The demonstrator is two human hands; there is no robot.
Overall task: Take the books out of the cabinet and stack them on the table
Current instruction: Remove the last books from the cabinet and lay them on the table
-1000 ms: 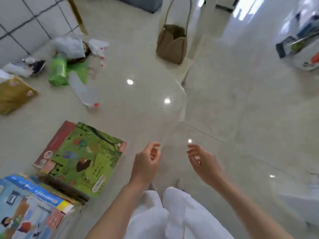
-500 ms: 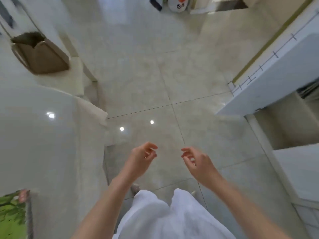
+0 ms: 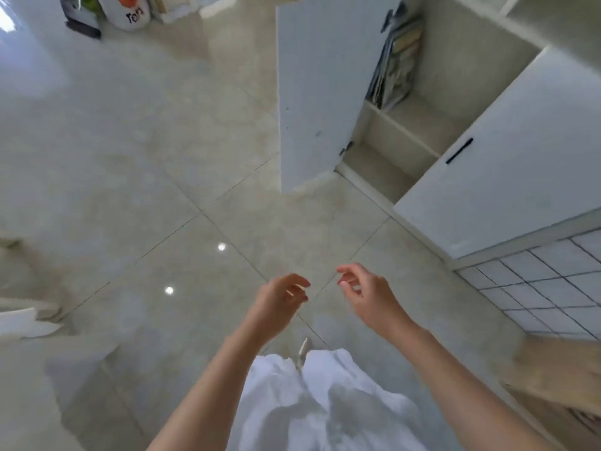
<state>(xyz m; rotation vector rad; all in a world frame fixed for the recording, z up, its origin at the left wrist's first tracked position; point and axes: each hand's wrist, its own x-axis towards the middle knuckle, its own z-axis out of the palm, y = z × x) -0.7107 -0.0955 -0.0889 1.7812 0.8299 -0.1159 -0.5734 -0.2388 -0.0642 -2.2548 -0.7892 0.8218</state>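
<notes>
A white cabinet [image 3: 406, 138] stands at the upper right with its left door [image 3: 312, 92] swung open. Several books [image 3: 396, 63] lean upright on its upper shelf, against the left side. The lower shelf looks bare. My left hand [image 3: 279, 304] and my right hand [image 3: 367, 294] hover side by side over the floor, well short of the cabinet. Both hold nothing, with fingers loosely curled and apart. The table edge [image 3: 19, 323] shows only at the far left; the books stacked on it are out of view.
The shut right cabinet door [image 3: 507, 164] has a black handle. A tiled wall [image 3: 546, 288] runs at the right, with a wooden piece [image 3: 559, 379] below it. A white bag [image 3: 133, 11] stands on the glossy tiled floor [image 3: 162, 157] at the top left.
My view has swung right, from the table with its stacked books to the open cabinet. Both hands stayed empty in front of me.
</notes>
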